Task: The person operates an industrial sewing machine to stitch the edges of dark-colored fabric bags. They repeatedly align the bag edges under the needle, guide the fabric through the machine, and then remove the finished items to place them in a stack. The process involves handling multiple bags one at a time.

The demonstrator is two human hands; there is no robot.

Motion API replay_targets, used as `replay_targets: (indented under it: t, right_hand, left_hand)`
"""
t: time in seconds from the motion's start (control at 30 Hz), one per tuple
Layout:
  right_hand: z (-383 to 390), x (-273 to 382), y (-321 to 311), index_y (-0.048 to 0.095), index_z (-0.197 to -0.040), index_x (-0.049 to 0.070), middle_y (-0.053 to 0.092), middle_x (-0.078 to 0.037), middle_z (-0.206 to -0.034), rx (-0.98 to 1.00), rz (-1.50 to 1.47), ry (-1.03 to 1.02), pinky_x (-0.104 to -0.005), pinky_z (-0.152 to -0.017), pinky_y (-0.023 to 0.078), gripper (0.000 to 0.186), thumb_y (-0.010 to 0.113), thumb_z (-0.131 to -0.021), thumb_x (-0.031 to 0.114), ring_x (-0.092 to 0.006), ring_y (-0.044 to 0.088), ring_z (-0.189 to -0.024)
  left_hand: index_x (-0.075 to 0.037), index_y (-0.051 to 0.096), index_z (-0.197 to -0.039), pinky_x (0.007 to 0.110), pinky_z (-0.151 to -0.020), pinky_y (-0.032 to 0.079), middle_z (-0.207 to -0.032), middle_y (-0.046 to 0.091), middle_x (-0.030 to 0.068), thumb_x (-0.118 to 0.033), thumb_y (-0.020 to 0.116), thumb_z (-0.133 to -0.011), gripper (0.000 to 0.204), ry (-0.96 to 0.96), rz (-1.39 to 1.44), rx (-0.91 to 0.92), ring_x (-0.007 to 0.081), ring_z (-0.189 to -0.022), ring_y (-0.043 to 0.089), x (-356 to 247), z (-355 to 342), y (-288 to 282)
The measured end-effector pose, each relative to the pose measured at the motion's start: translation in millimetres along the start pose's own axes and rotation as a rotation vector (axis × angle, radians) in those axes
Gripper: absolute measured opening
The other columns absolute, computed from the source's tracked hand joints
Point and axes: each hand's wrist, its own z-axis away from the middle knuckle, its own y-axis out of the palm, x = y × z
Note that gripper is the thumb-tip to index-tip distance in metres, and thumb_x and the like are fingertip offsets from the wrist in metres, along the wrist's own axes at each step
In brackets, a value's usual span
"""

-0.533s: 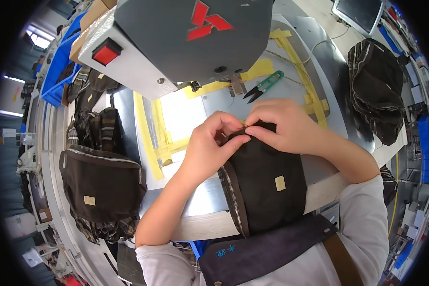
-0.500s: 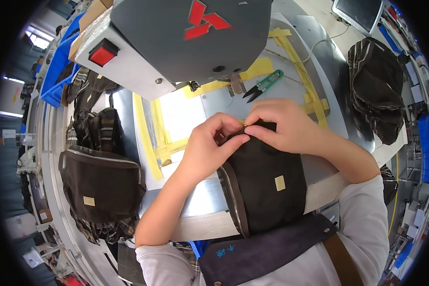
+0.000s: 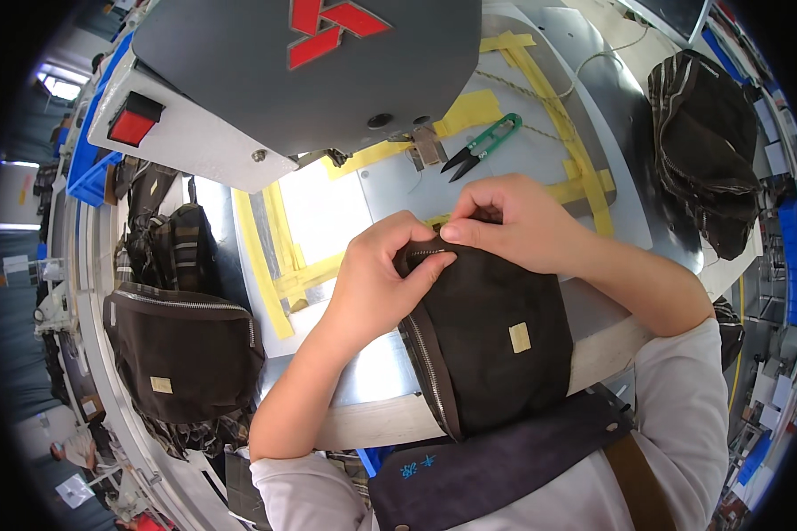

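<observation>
A dark brown fabric bag piece (image 3: pixel 496 380) with a metal zipper along its left side and a small pale patch lies before me, over the table's front edge. My left hand (image 3: pixel 385 270) pinches its far edge between thumb and fingers, close to the zipper end. Beside it, my right hand (image 3: pixel 514 226) grips the same edge with thumb and bent fingers. The fingertips of both hands nearly meet there. Just beyond them stands the grey sewing machine head (image 3: pixel 328 88). Green-handled thread snips (image 3: pixel 483 146) lie on the plate past my right hand.
Yellow tape (image 3: pixel 279 257) marks the machine's plate. At the left, more dark bag pieces (image 3: pixel 186 354) hang over the table edge. Another dark bag (image 3: pixel 704 150) lies at the far right. A red switch (image 3: pixel 135 121) sits on the machine's side, and a cord (image 3: pixel 593 57) crosses behind.
My view has shifted slightly, so the machine appears further left and higher. My right fingers have moved a little on the bag's edge, and more of the zipper end shows near my left thumb.
</observation>
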Motion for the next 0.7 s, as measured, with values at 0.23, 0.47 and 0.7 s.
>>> replay_targets:
  t: [0.23, 0.47, 0.7]
  right_hand:
    - [2, -5, -5, 0.064, -0.088, 0.002, 0.062, -0.001, -0.083, 0.044, 0.013, -0.098, -0.0249, -0.064, 0.043, 0.014, 0.071, -0.085, 0.013, -0.0066, 0.054, -0.075]
    - [3, -14, 0, 0.063, -0.085, 0.006, 0.059, -0.003, -0.081, -0.141, 0.369, -0.743, -0.0325, -0.063, 0.047, 0.014, 0.072, -0.076, 0.011, -0.0207, 0.058, -0.072]
    - [11, -8, -4, 0.061, -0.083, 0.008, 0.055, -0.001, -0.082, -0.139, 0.679, -1.133, -0.0276, -0.052, 0.046, 0.016, 0.068, -0.069, 0.009, -0.0177, 0.055, -0.069]
  left_hand:
    - [-0.001, 0.059, -0.084, 0.029, -0.062, 0.045, -0.078, 0.059, 0.0083, -0.006, 0.075, -0.076, 0.019, -0.022, 0.009, -0.007, 0.0181, -0.066, 0.056, 2, 0, 0]
    - [-0.005, 0.060, -0.083, 0.031, -0.056, 0.048, -0.079, 0.057, 0.0073, 0.002, 0.077, -0.063, 0.028, 0.436, -0.180, -0.212, 0.0244, -0.068, 0.059, 12, 0, 7]
    - [-0.008, 0.060, -0.085, 0.030, -0.050, 0.046, -0.080, 0.056, 0.0055, 0.001, 0.077, -0.050, 0.040, 0.710, -0.352, -0.341, 0.0209, -0.063, 0.058, 15, 7, 4]
